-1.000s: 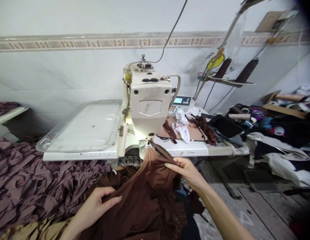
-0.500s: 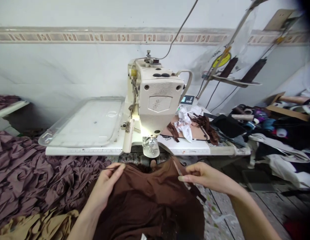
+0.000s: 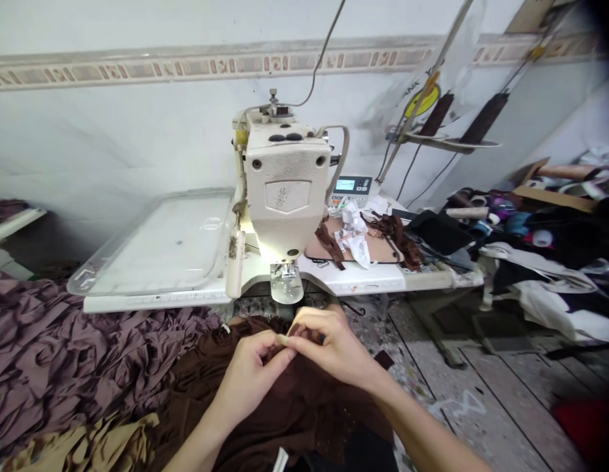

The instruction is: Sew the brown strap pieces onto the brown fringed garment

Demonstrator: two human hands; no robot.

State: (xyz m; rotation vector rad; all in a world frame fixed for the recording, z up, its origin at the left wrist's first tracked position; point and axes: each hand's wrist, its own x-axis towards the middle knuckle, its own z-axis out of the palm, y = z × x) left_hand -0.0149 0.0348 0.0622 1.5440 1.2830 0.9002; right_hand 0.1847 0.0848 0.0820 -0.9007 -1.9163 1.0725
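A dark brown garment (image 3: 294, 406) lies in my lap, in front of a cream sewing machine (image 3: 284, 196). My left hand (image 3: 252, 377) and my right hand (image 3: 328, 347) meet at its top edge, both with fingers pinched closed on the brown fabric. The hands touch each other just below the machine's presser foot (image 3: 286, 283). The garment is clear of the needle.
A transparent tray (image 3: 157, 246) sits on the white table left of the machine. Mauve fabric (image 3: 63, 354) is heaped at the left, tan fabric (image 3: 88, 446) at the bottom left. Brown scraps and white paper (image 3: 358, 239) lie right of the machine; clutter fills the right side.
The garment came away from under the presser foot and dropped to my lap. My hands first held it spread apart, then drew together at its top edge.
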